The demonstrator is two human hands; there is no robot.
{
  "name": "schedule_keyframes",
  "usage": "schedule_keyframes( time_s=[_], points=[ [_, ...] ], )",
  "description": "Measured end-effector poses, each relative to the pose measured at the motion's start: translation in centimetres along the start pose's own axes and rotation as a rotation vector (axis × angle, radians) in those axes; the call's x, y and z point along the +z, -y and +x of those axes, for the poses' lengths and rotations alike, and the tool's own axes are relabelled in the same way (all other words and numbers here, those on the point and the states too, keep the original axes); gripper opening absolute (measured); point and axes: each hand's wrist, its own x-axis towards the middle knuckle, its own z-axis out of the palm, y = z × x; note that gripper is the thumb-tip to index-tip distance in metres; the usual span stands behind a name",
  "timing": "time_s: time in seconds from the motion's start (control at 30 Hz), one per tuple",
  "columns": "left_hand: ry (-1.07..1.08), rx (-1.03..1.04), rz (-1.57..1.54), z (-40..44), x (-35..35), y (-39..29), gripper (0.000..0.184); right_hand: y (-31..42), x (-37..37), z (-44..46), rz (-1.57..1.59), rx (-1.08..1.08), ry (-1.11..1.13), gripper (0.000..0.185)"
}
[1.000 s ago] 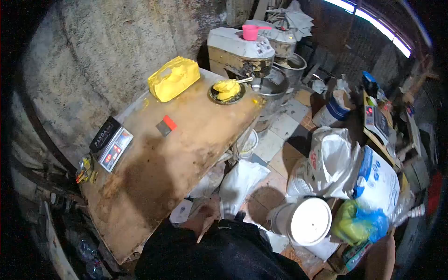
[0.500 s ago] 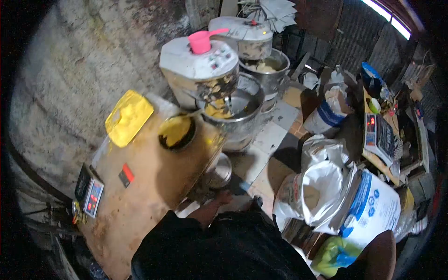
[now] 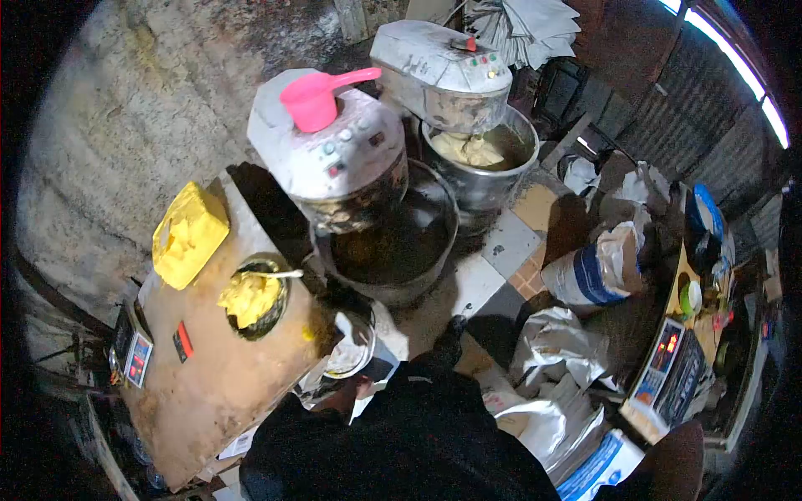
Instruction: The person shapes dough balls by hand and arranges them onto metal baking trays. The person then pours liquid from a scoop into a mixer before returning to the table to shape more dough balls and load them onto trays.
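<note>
Just beyond the left hand (image 3: pixel 361 387), whose fingers are too obscured to tell if they grip anything, sits a white bucket (image 3: pixel 352 356) beside the table's (image 3: pixel 242 376) edge; the right hand is out of view. On the table, a dark bowl (image 3: pixel 277 309) holds a yellow mass (image 3: pixel 249 299). Farther off, the near mixing bowl (image 3: pixel 384 292) is too dark inside to read, while the far mixing bowl (image 3: pixel 480 189) holds pale dough (image 3: pixel 468 151).

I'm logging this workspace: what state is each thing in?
Left hand: near white bucket, grip unclear
Yellow block: partly gouged
Table bowl: holding yellow spread
Table scale: display lit
Right-side scale: display lit
Far mixer bowl: holding pale dough
Near mixer bowl: dark, contents unclear
Pink scoop: resting on near mixer
Blue-banded sack: open
</note>
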Motion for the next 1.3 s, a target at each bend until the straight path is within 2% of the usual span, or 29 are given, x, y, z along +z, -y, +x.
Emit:
schedule_keyframes(
  time_s=[0.1, 0.23, 0.3, 0.33, 0.43, 0.5, 0.53, 0.57, 0.67, 0.8, 1.0, 1.07, 1.13, 1.2, 1.3],
  points=[
    [-0.09, 0.248, -0.077, 5.4, -1.2, -6.0, 0.029, 4.0, -1.4, 5.7, -0.017, 0.009, 0.022, 0.034],
    [0.018, 0.269, 0.019, 12.8, -7.5, -15.0, 0.035, 9.3, -3.7, 13.2, -0.053, -0.007, 0.068, 0.034],
    [0.091, 0.216, 0.0, 15.6, -8.6, -16.8, 0.036, 10.9, -4.6, 17.2, -0.057, -0.002, 0.088, 0.034],
    [0.179, 0.174, -0.009, 19.4, -9.1, -18.8, 0.036, 12.2, -5.7, 20.1, -0.06, -0.001, 0.101, 0.033],
    [0.208, -0.373, -0.299, 22.7, -8.1, -20.7, 0.041, 15.1, -7.8, 26.5, -0.082, -0.05, 0.145, 0.033],
    [0.204, -0.381, -0.115, 20.9, -9.9, -25.3, 0.044, 17.4, -9.0, 30.6, -0.11, -0.088, 0.195, 0.033],
    [0.282, -0.602, -0.032, 20.5, -11.2, -28.6, 0.034, 19.6, -9.8, 32.5, -0.132, -0.135, 0.227, 0.033],
    [0.277, -0.606, -0.047, 20.6, -10.6, -29.0, 0.032, 21.4, -10.3, 34.2, -0.141, -0.155, 0.253, 0.033],
    [0.152, -0.397, -0.114, 17.9, -6.5, -29.6, 0.028, 29.2, -12.3, 38.8, -0.189, -0.345, 0.367, 0.032],
    [0.04, -0.338, -0.163, 15.9, -2.9, -31.3, 0.022, 43.9, -14.6, 40.6, -0.243, -0.773, 0.6, 0.032],
    [-0.231, -0.225, -0.11, 14.9, 2.1, -34.0, 0.016, 63.1, -13.8, 35.3, -0.249, -1.529, 1.212, 0.031],
    [-0.39, -0.116, 0.049, 14.7, 2.7, -36.3, 0.015, 67.8, -11.9, 32.5, -0.249, -1.724, 1.375, 0.031],
    [-0.66, 0.07, 0.209, 15.2, 4.1, -36.5, 0.015, 71.3, -9.3, 29.4, -0.255, -1.866, 1.478, 0.031],
    [-0.967, 0.506, -0.015, 17.4, 4.3, -35.9, 0.017, 74.6, -5.8, 25.9, -0.27, -1.972, 1.526, 0.03],
    [-1.169, 0.347, -0.085, 18.9, 7.5, -33.8, 0.02, 78.1, 1.5, 20.6, -0.277, -2.058, 1.51, 0.03]
  ],
)
